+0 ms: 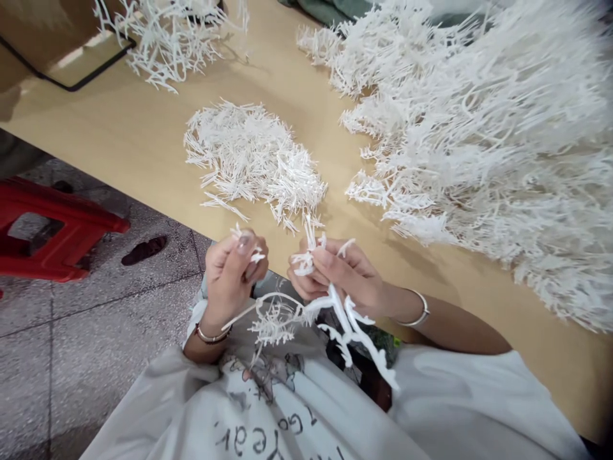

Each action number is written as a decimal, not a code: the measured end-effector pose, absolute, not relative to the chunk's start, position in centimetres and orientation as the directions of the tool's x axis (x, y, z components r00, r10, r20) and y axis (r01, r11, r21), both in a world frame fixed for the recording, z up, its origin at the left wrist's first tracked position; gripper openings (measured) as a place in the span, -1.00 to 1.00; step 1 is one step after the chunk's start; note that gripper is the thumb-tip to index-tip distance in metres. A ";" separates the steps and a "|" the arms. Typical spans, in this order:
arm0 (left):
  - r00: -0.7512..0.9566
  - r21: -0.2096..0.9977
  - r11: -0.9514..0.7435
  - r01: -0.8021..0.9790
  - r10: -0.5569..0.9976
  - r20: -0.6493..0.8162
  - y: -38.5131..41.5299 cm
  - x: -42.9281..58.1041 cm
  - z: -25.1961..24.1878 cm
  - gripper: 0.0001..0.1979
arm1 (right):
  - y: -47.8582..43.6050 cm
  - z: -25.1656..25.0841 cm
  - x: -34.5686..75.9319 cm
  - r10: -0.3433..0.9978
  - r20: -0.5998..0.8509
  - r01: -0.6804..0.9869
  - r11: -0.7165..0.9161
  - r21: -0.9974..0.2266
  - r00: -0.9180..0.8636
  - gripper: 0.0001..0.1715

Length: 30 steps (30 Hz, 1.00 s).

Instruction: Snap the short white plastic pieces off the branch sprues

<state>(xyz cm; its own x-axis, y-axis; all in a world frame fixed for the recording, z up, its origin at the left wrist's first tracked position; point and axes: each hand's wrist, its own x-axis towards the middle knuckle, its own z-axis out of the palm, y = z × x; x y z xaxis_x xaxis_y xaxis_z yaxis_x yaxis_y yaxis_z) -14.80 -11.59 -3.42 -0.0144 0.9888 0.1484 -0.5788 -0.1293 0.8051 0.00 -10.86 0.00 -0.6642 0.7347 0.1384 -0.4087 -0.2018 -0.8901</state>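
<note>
My left hand (234, 265) is closed in a pinch, and small white plastic bits stick out between its thumb and fingers. Close beside it, my right hand (338, 271) is closed around a white branched plastic piece (352, 326). Its long, jagged arms hang down below the right hand, over my lap, and short stubs poke out above the fingers. Just beyond both hands lies a pile of short white plastic sprigs (253, 156) on the tabletop. What lies inside the fists is hidden by the fingers.
A large heap of white branched pieces (479, 140) covers the right of the wooden table (143, 128). Another cluster of white branches (172, 38) is at the back left, by a black wire frame (76, 86). A red stool (57, 223) and a dark shoe (144, 250) are on the floor.
</note>
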 end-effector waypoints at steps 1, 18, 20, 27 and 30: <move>-0.064 0.859 -0.178 -0.479 0.984 0.168 -11.1 -14.7 -3.6 -0.57 | -10.7 0.0 0.0 0.740 0.118 -0.380 -0.196 -0.904 -0.662 -0.60; 0.029 0.838 -0.261 0.479 0.959 0.282 -6.3 -15.6 -4.8 -0.76 | -9.2 -1.2 0.1 0.964 -0.145 -0.325 -0.215 -0.921 -0.224 -0.63; 0.028 0.833 -0.255 0.491 0.960 0.277 -6.4 -15.6 -4.7 -0.77 | -9.1 -1.3 0.1 0.973 -0.128 -0.343 -0.188 -0.920 -0.192 -0.63; 0.069 0.812 -0.269 0.517 0.959 0.274 -7.2 -16.0 -4.3 -0.82 | -9.0 -1.6 0.1 0.982 -0.113 -0.372 -0.162 -0.914 -0.151 -0.62; 0.161 0.793 -0.299 0.532 0.954 0.252 -7.3 -16.6 -3.9 -0.74 | -9.0 -1.8 0.0 0.981 -0.110 -0.346 -0.160 -0.924 -0.161 -0.61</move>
